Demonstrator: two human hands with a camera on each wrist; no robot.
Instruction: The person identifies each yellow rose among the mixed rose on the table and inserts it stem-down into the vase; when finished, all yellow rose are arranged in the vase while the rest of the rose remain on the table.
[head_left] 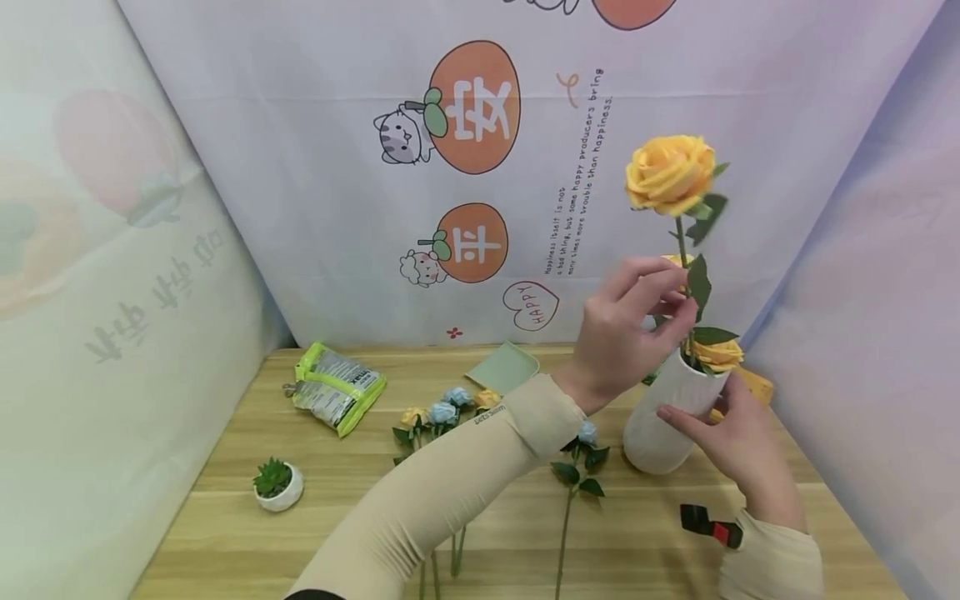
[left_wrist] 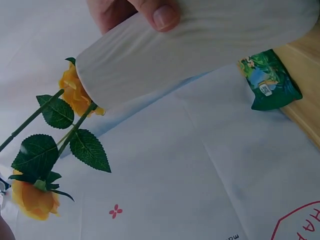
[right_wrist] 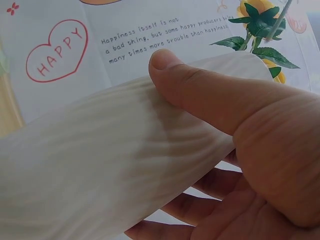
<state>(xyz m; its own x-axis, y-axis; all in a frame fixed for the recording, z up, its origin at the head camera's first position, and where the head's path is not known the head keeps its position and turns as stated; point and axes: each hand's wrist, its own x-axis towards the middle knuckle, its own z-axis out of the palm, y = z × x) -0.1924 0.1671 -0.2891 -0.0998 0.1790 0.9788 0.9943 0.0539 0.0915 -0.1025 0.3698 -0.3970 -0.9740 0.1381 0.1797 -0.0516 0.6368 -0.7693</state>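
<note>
My left hand (head_left: 630, 321) pinches the stem of a yellow rose (head_left: 671, 173), held upright above the mouth of a white vase (head_left: 663, 417). In the left wrist view, the cut end of this stem (left_wrist: 31, 120) shows close to the vase's rim, apart from it. Around the vase's side, toward the top, wraps my right hand (head_left: 738, 442); its thumb (right_wrist: 200, 92) lies along the ribbed wall. The vase leans a little. Other yellow roses (head_left: 716, 356) stick out of it, one low at the rim and one (left_wrist: 36, 197) on a longer stem.
Blue roses (head_left: 442, 412) and yellow ones lie on the wooden table, partly under my left forearm. A single blue rose (head_left: 587, 432) lies nearer the vase. Farther left are a lime-green packet (head_left: 341, 387) and a potted succulent (head_left: 279, 486). An orange packet (head_left: 756, 385) sits behind the vase.
</note>
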